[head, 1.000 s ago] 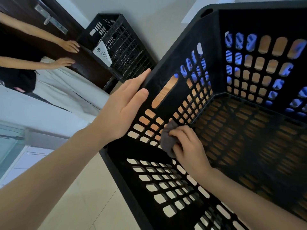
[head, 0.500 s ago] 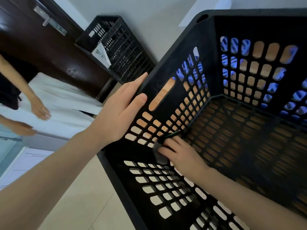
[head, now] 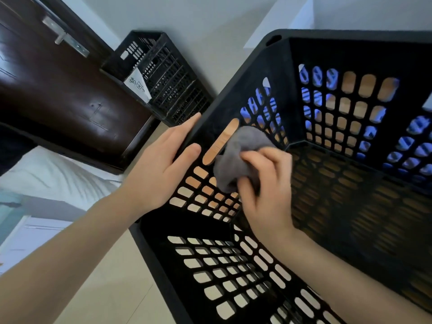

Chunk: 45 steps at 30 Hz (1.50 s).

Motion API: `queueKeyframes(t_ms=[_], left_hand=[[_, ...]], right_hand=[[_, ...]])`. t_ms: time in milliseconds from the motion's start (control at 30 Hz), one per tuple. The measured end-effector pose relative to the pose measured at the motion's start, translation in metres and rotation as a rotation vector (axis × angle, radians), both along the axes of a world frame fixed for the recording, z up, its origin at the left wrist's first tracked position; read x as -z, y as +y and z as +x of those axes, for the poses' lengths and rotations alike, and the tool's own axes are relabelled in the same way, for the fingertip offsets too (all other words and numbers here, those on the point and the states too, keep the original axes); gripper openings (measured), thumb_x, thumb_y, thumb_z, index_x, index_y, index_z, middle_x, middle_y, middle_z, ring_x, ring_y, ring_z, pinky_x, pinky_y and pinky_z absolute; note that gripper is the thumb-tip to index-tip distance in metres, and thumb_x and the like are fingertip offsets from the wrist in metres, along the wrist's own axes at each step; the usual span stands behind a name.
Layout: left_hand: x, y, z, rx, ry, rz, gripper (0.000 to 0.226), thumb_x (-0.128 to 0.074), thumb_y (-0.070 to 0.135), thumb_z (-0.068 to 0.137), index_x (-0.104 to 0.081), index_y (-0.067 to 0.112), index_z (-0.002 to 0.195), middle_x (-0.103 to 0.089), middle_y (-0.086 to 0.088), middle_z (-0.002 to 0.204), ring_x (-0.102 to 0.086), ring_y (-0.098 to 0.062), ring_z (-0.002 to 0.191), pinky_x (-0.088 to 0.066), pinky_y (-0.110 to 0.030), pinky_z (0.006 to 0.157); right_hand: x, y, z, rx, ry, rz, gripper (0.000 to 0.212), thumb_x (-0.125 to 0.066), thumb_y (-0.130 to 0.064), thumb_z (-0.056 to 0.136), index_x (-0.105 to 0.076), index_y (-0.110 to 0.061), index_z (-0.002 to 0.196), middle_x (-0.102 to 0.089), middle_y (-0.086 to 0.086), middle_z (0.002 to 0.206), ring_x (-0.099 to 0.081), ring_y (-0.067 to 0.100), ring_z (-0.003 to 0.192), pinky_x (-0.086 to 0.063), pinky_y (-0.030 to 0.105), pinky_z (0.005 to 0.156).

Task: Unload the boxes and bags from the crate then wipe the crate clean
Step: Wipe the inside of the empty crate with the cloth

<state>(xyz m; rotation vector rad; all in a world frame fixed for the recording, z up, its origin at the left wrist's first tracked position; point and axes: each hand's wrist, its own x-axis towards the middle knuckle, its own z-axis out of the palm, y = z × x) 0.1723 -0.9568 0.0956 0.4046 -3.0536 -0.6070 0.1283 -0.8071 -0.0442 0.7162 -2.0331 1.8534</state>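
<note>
Crate point(head: 278, 73) opens toward me, my left hand point(head: 159, 169) flat on its left wall, right hand point(head: 268, 192) clutching one cloth point(head: 238, 157); second crate point(head: 163, 78) far left.

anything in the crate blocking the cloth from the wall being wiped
Nothing visible does. The right hand grips the grey cloth right at the inner side wall of the crate, beside the handle slot. No boxes or bags show inside; the left hand rests flat on that wall's outer side.
</note>
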Motion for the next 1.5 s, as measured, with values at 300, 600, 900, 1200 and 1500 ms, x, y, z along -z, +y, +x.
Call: queueKeyframes(t_ms=[300,600,900,1200,1500], left_hand=[[-0.001,-0.002,0.0,0.009,-0.013,0.012,0.057,-0.038,0.045,0.096,-0.029,0.037,0.151,-0.045,0.021,0.144,-0.037,0.008,0.133,-0.028,-0.017,0.11],[-0.003,0.0,0.0,-0.005,-0.015,0.014,0.054,-0.037,0.046,0.096,-0.031,0.041,0.149,-0.048,0.02,0.141,-0.039,0.004,0.133,-0.031,-0.03,0.112],[0.001,-0.007,0.001,0.049,0.017,-0.039,0.059,-0.037,0.047,0.096,-0.024,0.037,0.153,-0.04,0.021,0.146,-0.031,0.011,0.134,-0.02,-0.003,0.105],[0.004,-0.016,0.001,0.189,0.039,-0.14,0.057,-0.028,0.049,0.102,-0.008,0.041,0.154,-0.016,0.025,0.158,-0.016,0.004,0.145,-0.019,-0.023,0.117],[0.002,-0.01,0.002,0.26,0.041,-0.221,0.057,-0.031,0.04,0.103,-0.008,0.037,0.155,-0.001,0.023,0.162,-0.01,0.003,0.147,-0.02,-0.03,0.114]], right_hand=[[0.056,-0.015,-0.016,-0.1,0.095,0.329,0.034,-0.066,-0.003,0.08,-0.061,-0.008,0.113,-0.057,0.012,0.112,-0.052,0.028,0.102,-0.047,0.032,0.085],[0.085,0.005,-0.017,-0.236,-0.046,0.541,0.031,-0.065,-0.003,0.084,-0.062,-0.012,0.113,-0.058,0.005,0.113,-0.054,0.023,0.105,-0.052,0.039,0.09],[0.012,-0.019,-0.034,-0.017,0.128,0.151,0.028,-0.06,-0.011,0.088,-0.061,-0.009,0.116,-0.054,0.009,0.118,-0.05,0.023,0.105,-0.041,0.026,0.088],[0.074,0.011,-0.046,-0.313,-0.185,0.607,0.033,-0.055,-0.006,0.091,-0.056,-0.012,0.124,-0.052,0.005,0.123,-0.05,0.023,0.114,-0.039,0.025,0.1],[-0.045,0.004,-0.078,0.081,0.093,-0.028,0.027,-0.06,-0.013,0.09,-0.061,-0.007,0.116,-0.052,0.009,0.116,-0.053,0.02,0.103,-0.047,0.03,0.086]])
